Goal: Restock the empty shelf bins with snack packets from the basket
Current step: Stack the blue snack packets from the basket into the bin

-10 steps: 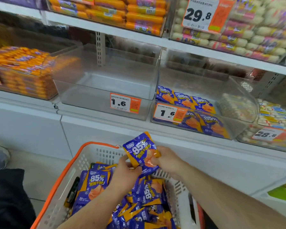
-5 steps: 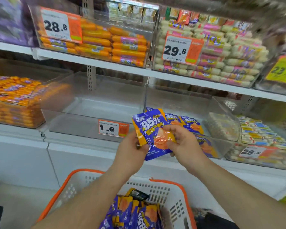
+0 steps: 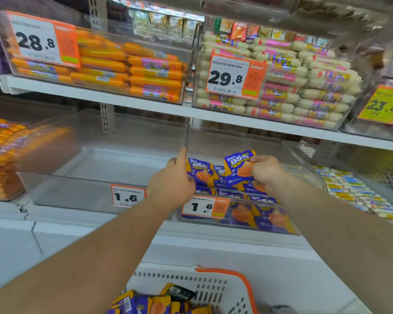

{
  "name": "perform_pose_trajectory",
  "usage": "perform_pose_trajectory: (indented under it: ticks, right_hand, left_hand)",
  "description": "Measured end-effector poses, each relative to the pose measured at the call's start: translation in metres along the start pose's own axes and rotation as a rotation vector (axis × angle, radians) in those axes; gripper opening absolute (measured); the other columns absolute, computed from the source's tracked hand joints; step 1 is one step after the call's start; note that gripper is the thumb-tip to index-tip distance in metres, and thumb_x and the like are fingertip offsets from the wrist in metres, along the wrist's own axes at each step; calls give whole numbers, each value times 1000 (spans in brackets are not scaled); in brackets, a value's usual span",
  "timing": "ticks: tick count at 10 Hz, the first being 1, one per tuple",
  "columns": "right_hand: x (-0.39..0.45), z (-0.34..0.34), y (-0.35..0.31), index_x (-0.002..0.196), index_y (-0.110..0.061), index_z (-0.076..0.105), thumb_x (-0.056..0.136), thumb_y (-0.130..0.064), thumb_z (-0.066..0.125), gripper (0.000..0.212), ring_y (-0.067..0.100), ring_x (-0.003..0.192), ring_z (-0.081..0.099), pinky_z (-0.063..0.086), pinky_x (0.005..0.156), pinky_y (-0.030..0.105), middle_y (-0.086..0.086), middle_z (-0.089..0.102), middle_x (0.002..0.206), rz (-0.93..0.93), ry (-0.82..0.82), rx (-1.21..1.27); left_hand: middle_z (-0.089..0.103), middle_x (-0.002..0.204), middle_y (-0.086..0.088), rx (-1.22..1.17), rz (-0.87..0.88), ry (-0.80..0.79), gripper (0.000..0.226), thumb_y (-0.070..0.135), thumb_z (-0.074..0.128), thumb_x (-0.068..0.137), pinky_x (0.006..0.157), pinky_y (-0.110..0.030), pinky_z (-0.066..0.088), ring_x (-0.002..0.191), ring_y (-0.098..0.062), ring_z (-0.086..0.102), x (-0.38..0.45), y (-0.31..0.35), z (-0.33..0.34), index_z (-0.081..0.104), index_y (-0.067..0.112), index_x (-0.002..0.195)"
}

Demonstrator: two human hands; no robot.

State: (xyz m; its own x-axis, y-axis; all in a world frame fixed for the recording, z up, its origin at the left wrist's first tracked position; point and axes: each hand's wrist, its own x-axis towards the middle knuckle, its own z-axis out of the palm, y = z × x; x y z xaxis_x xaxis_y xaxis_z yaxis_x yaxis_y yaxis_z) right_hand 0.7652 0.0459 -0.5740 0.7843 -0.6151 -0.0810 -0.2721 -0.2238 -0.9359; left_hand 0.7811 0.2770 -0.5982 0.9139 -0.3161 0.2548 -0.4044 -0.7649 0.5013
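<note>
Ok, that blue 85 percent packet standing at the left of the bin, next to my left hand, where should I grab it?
Pinch the standing packet by its top edge, coming from above through the bin's open top. It stands nearly upright, so that flat top seam is free, while its base is hemmed in by other packets. Your left hand is already beside it; the right hand holds another packet.

Snack packets (image 3: 238, 169): purple-blue, white "85%" print, orange panel and orange edge trim. Basket (image 3: 213, 288): white perforated wall, orange rim. Price tags (image 3: 127, 196): white with black digits, orange block at side. Upper bins: orange sausages (image 3: 145, 73) with purple labels; cream-white sausages (image 3: 304, 96) with pink-purple labels. Shelf (image 3: 145, 107): white.
</note>
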Motion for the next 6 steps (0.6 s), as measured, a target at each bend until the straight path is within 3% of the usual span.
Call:
perform_pose_trajectory:
  ticks: [1,2,3,4,5,6]
  right_hand:
    - [21,9,1,122,-9,59,86,1,65,37,18,60,46,40,56,29,5,58,79,34,-36,-94]
    - [36,15,3,128,0,55,89,5,58,39,18,68,55,49,61,29,11,57,99,47,-106,-100]
    - [64,26,22,128,0,54,86,2,65,43,23,81,62,55,68,31,11,58,106,80,-184,-164]
    - [67,36,26,136,-3,47,88,-13,69,54,26,97,61,54,85,36,12,58,120,39,-286,-393]
    - [67,42,26,135,-1,49,93,-29,63,53,28,105,57,47,93,36,17,56,131,-67,-249,-745]
    - [71,46,27,136,-4,46,92,-34,62,56,31,111,58,51,93,37,15,56,130,-132,-159,-943]
  left_hand:
    - [46,135,-6,79,-15,31,76,32,52,94,81,-40,50,105,-28,60,0,-3,5,2,33,151]
    - [49,132,-4,91,-9,55,75,35,51,93,74,-38,52,97,-26,62,3,-6,8,2,37,150]
    - [51,130,-3,81,-5,90,73,36,50,93,76,-40,54,96,-24,63,4,-6,12,3,38,149]
    - [50,133,-2,105,-7,125,74,36,50,93,75,-38,51,99,-25,63,5,-6,15,3,37,150]
    - [49,134,-2,128,-14,140,74,35,49,94,72,-36,46,100,-25,62,5,-6,16,2,37,151]
    - [50,133,-2,116,-14,146,75,35,50,93,70,-34,42,99,-24,61,4,-6,16,3,36,151]
